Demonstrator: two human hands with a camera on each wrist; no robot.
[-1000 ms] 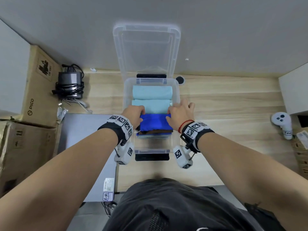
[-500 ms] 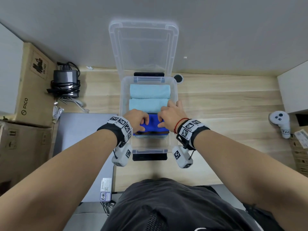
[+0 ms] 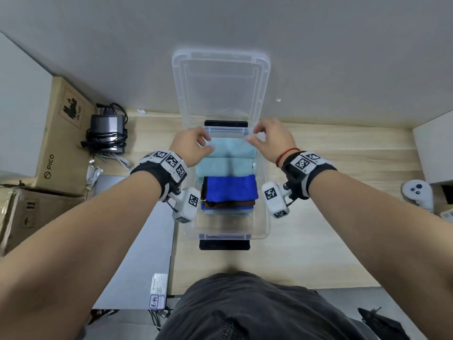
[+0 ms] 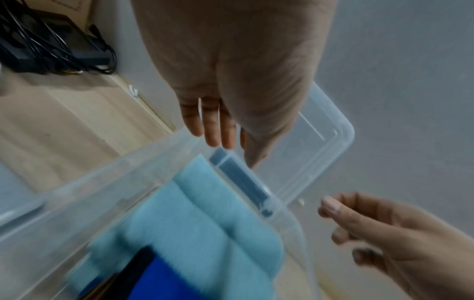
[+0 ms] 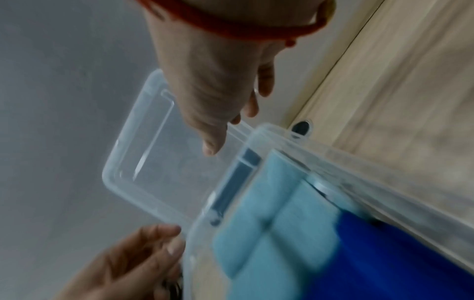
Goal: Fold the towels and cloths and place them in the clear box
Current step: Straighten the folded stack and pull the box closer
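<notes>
The clear box (image 3: 266, 217) stands open on the wooden desk, and its lid (image 3: 220, 89) leans on the wall behind it. Inside, two folded light blue towels (image 3: 226, 165) lie at the far end. A dark blue cloth (image 3: 230, 188) tops a stack with a brown cloth (image 3: 228, 204) nearer to me. My left hand (image 3: 196, 143) and right hand (image 3: 259, 138) hover over the box's far rim, fingers loosely curled, holding nothing. The wrist views show the left hand (image 4: 223, 91) and the right hand (image 5: 212, 81) above the lid's lower edge.
Cardboard boxes (image 3: 61, 133) stand at the left, with a black power brick and cables (image 3: 107, 131) beside them. A grey pad (image 3: 137, 241) lies left of the box. A white controller (image 3: 416, 192) and a white block (image 3: 434, 148) sit at the right.
Both hands have let go of the dark blue cloth, which now lies flat on the stack. They have moved away from me to the box's far end.
</notes>
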